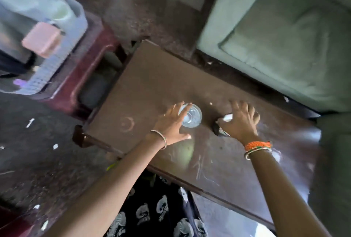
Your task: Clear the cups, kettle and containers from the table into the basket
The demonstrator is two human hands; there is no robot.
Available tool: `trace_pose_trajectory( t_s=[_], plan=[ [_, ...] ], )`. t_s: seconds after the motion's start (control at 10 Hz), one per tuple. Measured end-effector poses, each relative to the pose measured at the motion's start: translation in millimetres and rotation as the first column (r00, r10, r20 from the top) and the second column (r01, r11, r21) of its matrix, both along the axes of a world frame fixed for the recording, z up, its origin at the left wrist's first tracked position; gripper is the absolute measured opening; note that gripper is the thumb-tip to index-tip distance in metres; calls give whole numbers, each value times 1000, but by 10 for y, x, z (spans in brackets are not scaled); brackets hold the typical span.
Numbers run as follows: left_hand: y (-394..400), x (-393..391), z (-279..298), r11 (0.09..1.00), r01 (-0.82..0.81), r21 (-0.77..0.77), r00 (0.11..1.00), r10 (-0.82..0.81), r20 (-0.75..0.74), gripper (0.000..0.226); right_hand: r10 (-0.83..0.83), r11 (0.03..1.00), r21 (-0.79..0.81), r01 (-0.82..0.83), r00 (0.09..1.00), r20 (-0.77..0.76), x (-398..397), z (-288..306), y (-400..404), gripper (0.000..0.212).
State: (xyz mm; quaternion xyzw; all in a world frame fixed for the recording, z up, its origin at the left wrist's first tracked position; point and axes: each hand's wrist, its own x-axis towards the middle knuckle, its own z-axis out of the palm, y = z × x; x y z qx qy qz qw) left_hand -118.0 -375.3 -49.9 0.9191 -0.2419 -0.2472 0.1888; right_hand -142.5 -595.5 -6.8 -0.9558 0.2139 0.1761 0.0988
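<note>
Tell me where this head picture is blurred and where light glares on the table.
Head view: motion blur smears the pale blue mesh basket and pink rectangular box at upper left; both hands, left and right, look soft; the clear glass cup is readable; a pale glare patch sits on the dark brown wooden table.

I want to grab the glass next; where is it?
The clear glass stands mid-table in the head view, under the left hand's fingertips, left of the right hand.
</note>
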Motion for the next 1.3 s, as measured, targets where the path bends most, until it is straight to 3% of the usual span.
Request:
trace_pose_trajectory(
  t_s=[0.1, 0.2, 0.3, 0.4, 0.7, 1.0, 1.2, 1.3],
  plan=[
    [-275, 27, -241, 992, 63, 107, 995, -55, -79, 115, 18, 1000, 7, -17, 983, -182, -290, -173, -379, 97],
    [-426, 62, -325, 988, 19, 154, 999, -14, -33, 116, 58, 996, 82, -47, 988, -140, -445, -339, -437, 102],
    [-519, 97, -327, 988, -33, 153, 998, 24, 60, 105, 18, 990, 137, -15, 1000, -18, -474, -425, -407, 98],
    [-573, 85, -317, 984, -52, 170, 996, 39, 82, 95, -57, 987, 152, 55, 998, 7, -558, -465, -405, 96],
    [-730, 51, -310, 983, -1, 185, 998, -12, 69, 89, -168, 966, 195, 173, 985, -43, -756, -501, -344, 93],
    [-869, 103, -275, 980, 3, 201, 998, -17, 65, 88, 5, 996, 87, -6, 1000, 19, -718, -553, -387, 81],
    [-806, 122, -248, 981, 38, 191, 998, -45, 35, 94, -7, 979, 206, -4, 999, 53, -765, -618, -391, 101],
    [-816, 149, -212, 975, 68, 213, 995, -83, 62, 94, 15, 981, 195, -21, 999, 31, -714, -592, -380, 98]
  ],
)
